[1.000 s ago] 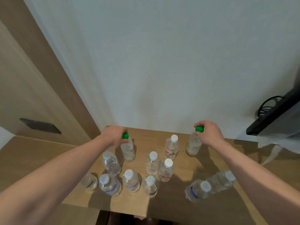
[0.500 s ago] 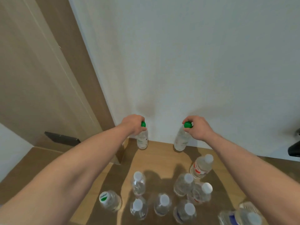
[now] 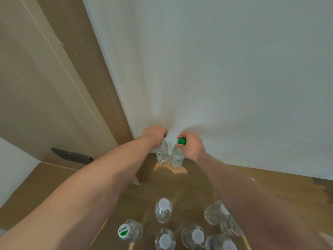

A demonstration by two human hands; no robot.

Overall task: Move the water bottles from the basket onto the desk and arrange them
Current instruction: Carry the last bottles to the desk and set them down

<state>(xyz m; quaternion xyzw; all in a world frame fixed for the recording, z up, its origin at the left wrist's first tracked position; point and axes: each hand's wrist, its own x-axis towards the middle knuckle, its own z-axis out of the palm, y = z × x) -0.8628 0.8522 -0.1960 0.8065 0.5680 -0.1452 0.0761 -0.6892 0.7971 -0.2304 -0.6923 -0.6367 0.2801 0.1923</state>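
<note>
Two clear green-capped water bottles stand side by side at the back left corner of the wooden desk (image 3: 270,179), close to the white wall. My left hand (image 3: 153,137) grips the top of the left bottle (image 3: 163,155), hiding its cap. My right hand (image 3: 191,147) pinches the green cap of the right bottle (image 3: 177,158). The two bottles nearly touch. Several white-capped bottles (image 3: 163,211) stand upright in a cluster at the desk's near edge, under my forearms.
A wooden door panel (image 3: 45,87) and frame rise at the left, beside the desk's left edge. A lower wooden surface (image 3: 45,177) with a dark strip lies at the left. The white wall (image 3: 216,69) runs right behind the bottles. No basket is visible.
Both hands have brought the green-capped bottles together at the desk's back left corner; half a second ago they were a hand's width apart. The view has shifted left and up.
</note>
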